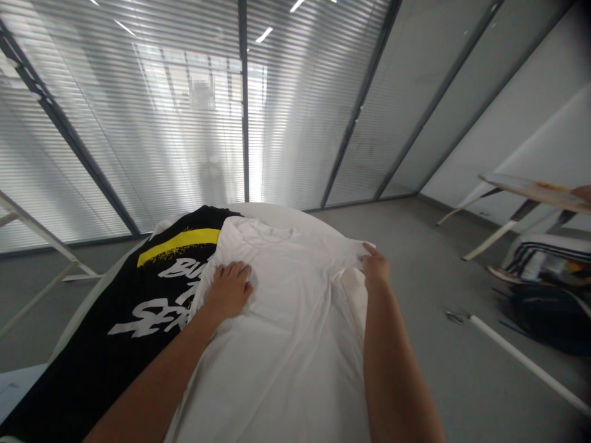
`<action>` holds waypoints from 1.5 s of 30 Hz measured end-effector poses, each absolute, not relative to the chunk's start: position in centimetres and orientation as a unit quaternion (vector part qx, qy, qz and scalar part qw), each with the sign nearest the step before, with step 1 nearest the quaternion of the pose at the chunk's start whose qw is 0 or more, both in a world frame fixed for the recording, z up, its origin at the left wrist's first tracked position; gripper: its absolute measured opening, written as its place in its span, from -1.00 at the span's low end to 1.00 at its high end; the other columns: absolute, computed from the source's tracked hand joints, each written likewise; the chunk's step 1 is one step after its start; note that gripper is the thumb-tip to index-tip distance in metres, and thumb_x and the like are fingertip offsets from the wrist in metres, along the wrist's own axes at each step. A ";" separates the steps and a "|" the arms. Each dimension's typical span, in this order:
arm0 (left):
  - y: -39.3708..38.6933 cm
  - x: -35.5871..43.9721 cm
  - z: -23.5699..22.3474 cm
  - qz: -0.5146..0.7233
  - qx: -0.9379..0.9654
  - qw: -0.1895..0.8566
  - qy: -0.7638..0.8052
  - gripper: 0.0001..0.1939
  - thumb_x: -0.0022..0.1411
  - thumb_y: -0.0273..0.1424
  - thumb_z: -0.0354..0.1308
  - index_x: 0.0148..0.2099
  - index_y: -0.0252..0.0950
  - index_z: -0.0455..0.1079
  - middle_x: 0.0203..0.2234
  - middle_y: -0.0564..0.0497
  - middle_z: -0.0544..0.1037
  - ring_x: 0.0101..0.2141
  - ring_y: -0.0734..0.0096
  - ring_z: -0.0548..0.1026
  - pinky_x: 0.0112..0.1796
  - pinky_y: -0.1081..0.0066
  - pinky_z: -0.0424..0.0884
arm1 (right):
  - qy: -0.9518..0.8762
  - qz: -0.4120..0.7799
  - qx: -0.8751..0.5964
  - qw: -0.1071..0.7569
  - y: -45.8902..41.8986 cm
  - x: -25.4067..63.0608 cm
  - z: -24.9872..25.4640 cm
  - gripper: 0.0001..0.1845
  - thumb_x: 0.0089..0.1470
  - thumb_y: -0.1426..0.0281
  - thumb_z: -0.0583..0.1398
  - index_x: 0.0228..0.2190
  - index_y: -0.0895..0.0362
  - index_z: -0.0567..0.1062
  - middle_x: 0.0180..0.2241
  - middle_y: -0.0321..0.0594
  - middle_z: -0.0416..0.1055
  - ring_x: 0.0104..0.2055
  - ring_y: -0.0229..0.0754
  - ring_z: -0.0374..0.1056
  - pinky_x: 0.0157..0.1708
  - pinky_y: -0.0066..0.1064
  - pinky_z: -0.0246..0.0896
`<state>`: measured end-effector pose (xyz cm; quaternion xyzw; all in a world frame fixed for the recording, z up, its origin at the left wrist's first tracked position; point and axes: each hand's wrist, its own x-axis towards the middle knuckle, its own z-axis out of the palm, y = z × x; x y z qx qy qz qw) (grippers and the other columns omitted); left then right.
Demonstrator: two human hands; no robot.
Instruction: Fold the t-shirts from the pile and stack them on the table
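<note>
evidently, your left hand [229,290] rests open on the white t-shirt [290,307], likely steadying it on the table [314,219], while your right hand [375,268] pinches its sleeve [349,250], seemingly keeping it extended. the partly covered black garment [124,363] shows "bu"; the neck label [271,232] is illegible.

A white T-shirt [295,320] lies neck-end away on a pale, rounded surface [286,211], beside a black garment [92,369] (it bears a yellow band [178,244] and white lettering [148,320]). The left hand [229,288] rests on the shirt; the right hand [376,267] grips its sleeve [353,251]. Slatted blinds [295,123] stand behind; a white pole [521,359] lies at right.
</note>
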<state>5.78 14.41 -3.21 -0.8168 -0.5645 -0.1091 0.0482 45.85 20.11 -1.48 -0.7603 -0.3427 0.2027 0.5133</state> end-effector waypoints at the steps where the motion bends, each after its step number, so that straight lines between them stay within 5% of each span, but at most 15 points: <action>1: 14.4 5.8 -3.2 -0.109 -0.817 0.048 -0.565 -0.57 0.33 -0.34 -0.09 0.21 -0.21 0.26 0.19 -0.15 0.34 0.20 0.09 0.23 0.19 -0.01 0.04 | -0.359 0.181 -0.762 0.508 20.2 45.9 -1.5 -0.30 -0.15 0.51 0.11 0.11 0.16 0.43 -0.27 -0.17 0.52 -0.41 -0.23 0.37 -0.41 -0.43 0.32; 9: 14.2 6.0 -2.6 -0.100 -0.816 0.044 -0.567 -0.56 0.34 -0.33 -0.10 0.22 -0.24 0.26 0.19 -0.15 0.34 0.20 0.11 0.23 0.19 0.00 0.04 | -0.515 0.094 -0.743 0.416 20.2 43.8 0.6 -0.27 -0.11 0.58 0.01 0.14 0.18 0.43 0.08 -0.09 0.43 0.08 -0.05 0.37 0.12 -0.28 0.23; 16: 14.3 5.9 -2.8 -0.096 -0.817 0.051 -0.567 -0.55 0.34 -0.33 -0.11 0.23 -0.26 0.26 0.20 -0.15 0.34 0.20 0.10 0.24 0.19 0.00 0.04 | -0.658 0.078 -0.678 0.319 20.3 39.8 2.1 -0.22 -0.12 0.68 -0.02 0.18 0.21 0.37 0.24 -0.14 0.24 0.26 -0.12 0.19 0.28 -0.28 0.04; 25: 14.2 6.0 -2.7 -0.099 -0.817 0.048 -0.566 -0.55 0.34 -0.34 -0.09 0.23 -0.28 0.26 0.20 -0.17 0.33 0.21 0.09 0.23 0.20 -0.02 0.04 | -0.790 0.055 -0.595 0.138 20.5 34.2 -0.9 -0.30 0.00 0.65 -0.04 0.20 0.28 0.31 0.22 -0.04 0.25 0.28 -0.16 0.15 0.28 -0.28 0.03; 35: 14.3 5.9 -2.8 -0.101 -0.817 0.051 -0.565 -0.55 0.34 -0.34 -0.08 0.23 -0.26 0.27 0.19 -0.17 0.34 0.21 0.09 0.23 0.20 -0.01 0.05 | -0.692 0.047 -0.720 -0.004 19.9 34.1 -1.4 -0.29 0.25 0.25 -0.04 0.34 0.27 -0.03 0.35 0.14 -0.07 0.37 0.20 -0.13 0.24 0.04 -0.09; 41: 14.3 5.9 -2.9 -0.106 -0.818 0.051 -0.563 -0.56 0.34 -0.34 -0.07 0.22 -0.27 0.27 0.18 -0.18 0.34 0.20 0.08 0.24 0.19 -0.02 0.05 | -0.714 0.055 -0.698 -0.015 19.8 34.0 -1.6 -0.44 0.28 0.32 -0.07 0.29 -0.15 0.13 0.34 -0.03 0.01 0.33 0.19 -0.03 0.15 0.11 -0.02; 45: 14.2 5.9 -2.8 -0.109 -0.818 0.051 -0.563 -0.57 0.34 -0.34 -0.07 0.22 -0.25 0.27 0.18 -0.18 0.34 0.19 0.09 0.25 0.19 -0.02 0.05 | -0.714 0.052 -0.698 -0.005 19.8 33.9 -1.6 -0.41 0.25 0.41 -0.07 0.25 -0.25 0.20 0.34 -0.09 -0.01 0.31 0.19 0.00 0.13 0.13 0.00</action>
